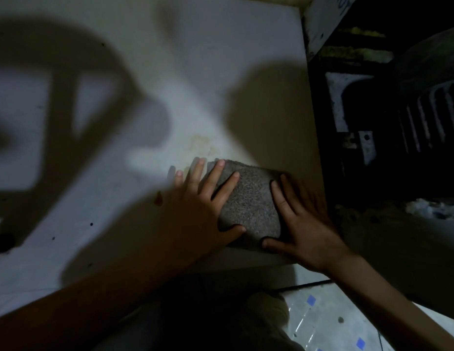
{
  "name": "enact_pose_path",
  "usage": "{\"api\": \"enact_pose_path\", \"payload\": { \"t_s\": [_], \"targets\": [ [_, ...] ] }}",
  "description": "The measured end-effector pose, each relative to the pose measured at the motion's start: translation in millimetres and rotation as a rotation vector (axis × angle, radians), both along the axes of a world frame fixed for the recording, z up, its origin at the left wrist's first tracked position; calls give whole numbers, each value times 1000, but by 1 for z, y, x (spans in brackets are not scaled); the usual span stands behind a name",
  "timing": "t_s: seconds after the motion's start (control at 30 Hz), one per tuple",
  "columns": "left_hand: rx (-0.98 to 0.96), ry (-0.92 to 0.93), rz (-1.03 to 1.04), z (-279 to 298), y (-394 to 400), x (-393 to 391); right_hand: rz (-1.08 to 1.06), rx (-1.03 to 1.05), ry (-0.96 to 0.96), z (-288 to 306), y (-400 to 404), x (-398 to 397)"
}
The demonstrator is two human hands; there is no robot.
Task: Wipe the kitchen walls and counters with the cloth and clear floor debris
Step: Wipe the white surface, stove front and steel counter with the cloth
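— Where is the cloth (248,201) found?

— It is laid folded on the white surface (170,72), near the right edge and close to the near edge. It is pressed flat from both sides: the left hand (203,198) is spread over its left part, the right hand (302,224) over its right part. The fingers (215,173) of both hands are kept straight and released; nothing is clenched or gripped.

— How much can be judged as done?

— Little can be confirmed. A yellowish stain (203,145) is seen just beyond the cloth, an orange-brown spot (158,198) beside the left hand, and small dark specks (91,224) are scattered toward the near left. That part of the surface is judged not yet wiped.

— And the rest?

— The walls cannot be assessed from this dim view. On the tiled floor (334,320) below the near edge, a small dark bit (340,319) is visible, so the floor is probably left to be cleared.
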State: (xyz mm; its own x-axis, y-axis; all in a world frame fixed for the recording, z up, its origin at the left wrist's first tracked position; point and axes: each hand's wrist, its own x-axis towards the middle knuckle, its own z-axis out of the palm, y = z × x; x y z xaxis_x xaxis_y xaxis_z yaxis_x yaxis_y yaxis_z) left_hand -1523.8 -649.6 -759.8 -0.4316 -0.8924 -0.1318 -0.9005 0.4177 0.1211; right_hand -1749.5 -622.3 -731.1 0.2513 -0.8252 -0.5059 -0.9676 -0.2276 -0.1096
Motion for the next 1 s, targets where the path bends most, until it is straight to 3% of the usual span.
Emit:
{"api": "enact_pose_path", "payload": {
  "t_s": [0.2,0.47,1.0],
  "targets": [
    [-20,44,91,-6,4,26,61,-37,-29,-6,-14,25],
    [22,-46,208,-3,11,59,166,-84,15,-11,-29,64],
    [95,-143,336,-3,44,128,346,-280,-89,-25,-29,136]
  ]
}}
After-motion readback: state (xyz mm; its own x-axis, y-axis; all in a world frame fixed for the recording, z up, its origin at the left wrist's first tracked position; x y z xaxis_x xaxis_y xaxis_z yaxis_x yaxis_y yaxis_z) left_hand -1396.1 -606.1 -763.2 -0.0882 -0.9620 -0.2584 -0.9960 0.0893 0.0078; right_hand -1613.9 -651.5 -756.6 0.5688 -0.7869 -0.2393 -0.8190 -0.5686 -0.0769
